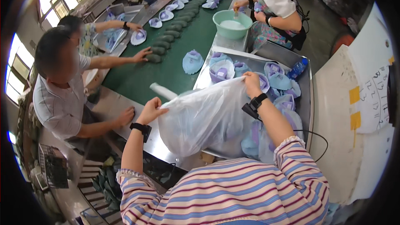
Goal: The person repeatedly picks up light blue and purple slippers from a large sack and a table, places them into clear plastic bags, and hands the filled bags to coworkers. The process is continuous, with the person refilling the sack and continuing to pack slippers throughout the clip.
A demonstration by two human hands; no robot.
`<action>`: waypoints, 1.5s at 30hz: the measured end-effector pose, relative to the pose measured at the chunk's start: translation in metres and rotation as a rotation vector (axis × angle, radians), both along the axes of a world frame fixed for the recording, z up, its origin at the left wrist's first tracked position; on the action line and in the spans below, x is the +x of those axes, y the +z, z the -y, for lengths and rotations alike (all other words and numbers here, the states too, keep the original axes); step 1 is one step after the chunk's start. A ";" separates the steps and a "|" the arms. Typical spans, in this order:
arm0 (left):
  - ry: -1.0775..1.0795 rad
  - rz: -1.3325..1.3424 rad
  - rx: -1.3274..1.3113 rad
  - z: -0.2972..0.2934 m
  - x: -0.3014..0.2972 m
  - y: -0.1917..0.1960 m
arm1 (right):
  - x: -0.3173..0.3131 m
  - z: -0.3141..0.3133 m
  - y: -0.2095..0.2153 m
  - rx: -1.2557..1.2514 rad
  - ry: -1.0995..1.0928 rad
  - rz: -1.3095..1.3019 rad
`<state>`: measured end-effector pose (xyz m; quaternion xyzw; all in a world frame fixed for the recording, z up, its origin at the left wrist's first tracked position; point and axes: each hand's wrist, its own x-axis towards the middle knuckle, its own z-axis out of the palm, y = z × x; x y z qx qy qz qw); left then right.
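A translucent white plastic bag (204, 116) is stretched between my two hands, its upper edge slanting up to the right. My left hand (153, 110) pinches the left end of that edge, and my right hand (251, 84) grips the other end, higher up. Pale blue shows through the film; I cannot tell whether it lies inside or behind the bag. Beyond and beside my right hand, blue and purple fabric pieces like shoe uppers (280, 78) lie heaped in a metal tray (307, 112). The bag covers part of this tray.
A green conveyor belt (133, 77) carries a row of dark green shoe lasts (163, 43) and more uppers (193, 61). A person (62, 96) at left reaches over it. At right, another person (277, 12) works beside a mint-green basin (232, 25). A blue bottle (297, 68) lies at the tray's edge.
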<state>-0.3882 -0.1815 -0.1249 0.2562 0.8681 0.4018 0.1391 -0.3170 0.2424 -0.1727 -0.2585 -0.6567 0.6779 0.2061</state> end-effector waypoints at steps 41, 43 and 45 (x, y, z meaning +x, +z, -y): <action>-0.220 0.122 -0.517 0.033 0.201 0.009 | 0.072 0.040 0.033 1.491 1.307 0.568; -0.125 0.316 -0.236 0.054 0.212 -0.028 | 0.081 0.022 0.032 1.528 1.387 0.652; -0.090 0.382 -0.221 0.050 0.206 -0.064 | 0.090 0.013 -0.019 1.534 1.404 0.621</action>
